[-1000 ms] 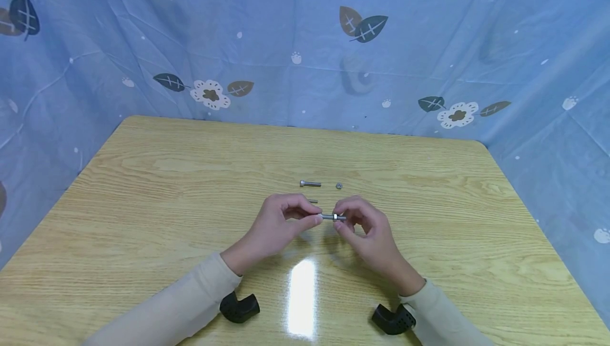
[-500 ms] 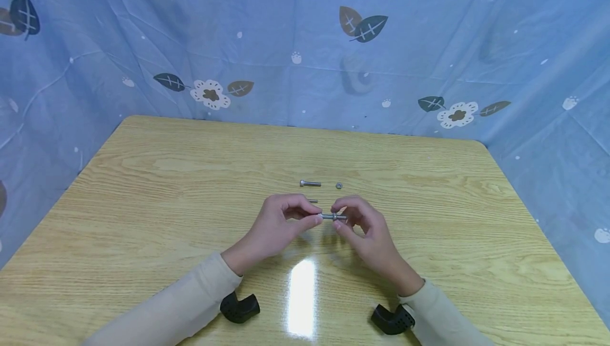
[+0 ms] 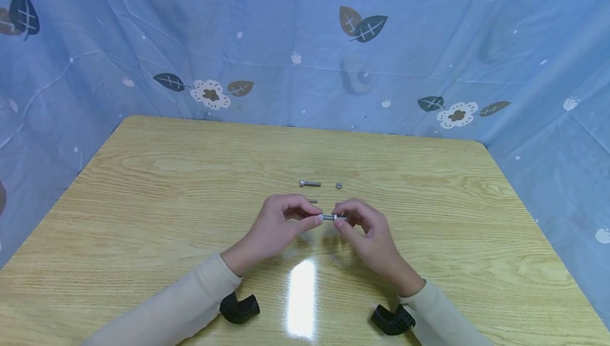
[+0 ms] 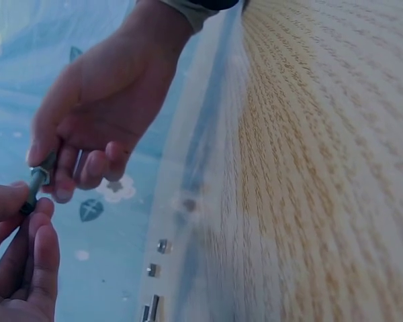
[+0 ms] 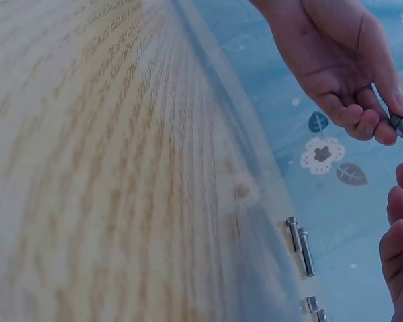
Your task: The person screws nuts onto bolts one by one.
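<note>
My left hand [image 3: 274, 227] pinches the head end of a silver bolt [image 3: 328, 217] between thumb and fingertips. The bolt lies about level, its threaded end toward my right hand [image 3: 370, 232]. That hand holds a hex nut [image 3: 335, 217] on the shaft with thumb and index finger. In the left wrist view the bolt [image 4: 35, 188] and the nut [image 4: 42, 174] show between both hands. The right wrist view shows the cylindrical head of the bolt [image 5: 396, 121] in the left fingers; the nut is hidden there.
Beyond my hands lie a socket head bolt [image 3: 311, 183] and a loose nut [image 3: 339, 185] on the wooden table [image 3: 190, 166]. A second bolt [image 3: 312, 201] is partly covered by my left hand. Another loose nut [image 4: 152, 270] appears in the left wrist view. Patterned blue cloth [image 3: 295, 44] surrounds the table.
My right thumb and index finger have shifted slightly around the nut, and the nut's facets have turned. My left hand keeps its hold on the bolt without visible movement.
</note>
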The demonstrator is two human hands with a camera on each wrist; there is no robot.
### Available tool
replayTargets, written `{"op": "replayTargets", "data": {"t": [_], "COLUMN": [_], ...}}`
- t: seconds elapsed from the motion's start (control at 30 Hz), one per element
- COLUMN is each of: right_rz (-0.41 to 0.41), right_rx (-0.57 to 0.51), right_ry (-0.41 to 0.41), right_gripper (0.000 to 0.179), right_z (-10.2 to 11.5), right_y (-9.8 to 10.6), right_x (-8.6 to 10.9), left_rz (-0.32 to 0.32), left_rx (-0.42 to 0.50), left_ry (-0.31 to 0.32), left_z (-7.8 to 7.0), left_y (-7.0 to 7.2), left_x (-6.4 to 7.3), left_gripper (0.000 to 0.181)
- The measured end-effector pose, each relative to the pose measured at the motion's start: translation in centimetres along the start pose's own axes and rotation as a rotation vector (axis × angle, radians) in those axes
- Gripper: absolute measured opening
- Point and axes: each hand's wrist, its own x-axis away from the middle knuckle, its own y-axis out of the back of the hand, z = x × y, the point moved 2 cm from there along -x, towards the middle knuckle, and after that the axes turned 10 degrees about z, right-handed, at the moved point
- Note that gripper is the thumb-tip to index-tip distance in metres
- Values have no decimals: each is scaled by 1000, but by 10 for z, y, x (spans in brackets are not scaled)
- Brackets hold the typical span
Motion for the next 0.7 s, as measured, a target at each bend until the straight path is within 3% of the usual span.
{"op": "replayTargets", "data": {"t": [0.2, 0.3, 0.5, 0.7], "right_rz": [29, 30, 10, 8], "right_rx": [5, -5, -41, -35], "right_ry": [-86, -54, 86, 53], "right_gripper": [15, 21, 30, 27], "right_z": [-1, -2, -3, -2], "right_y": [0, 0, -1, 0], "right_x": [1, 1, 0, 0], "left_rz": [0, -6, -14, -11], "left_rx": [-7, -8, -6, -1], "left_ry": [-2, 10, 17, 17], "left_z": [0, 0, 0, 0], "left_y": [-1, 0, 0, -1], "left_x": [0, 0, -1, 0], "left_gripper": [5, 4, 4, 5]}}
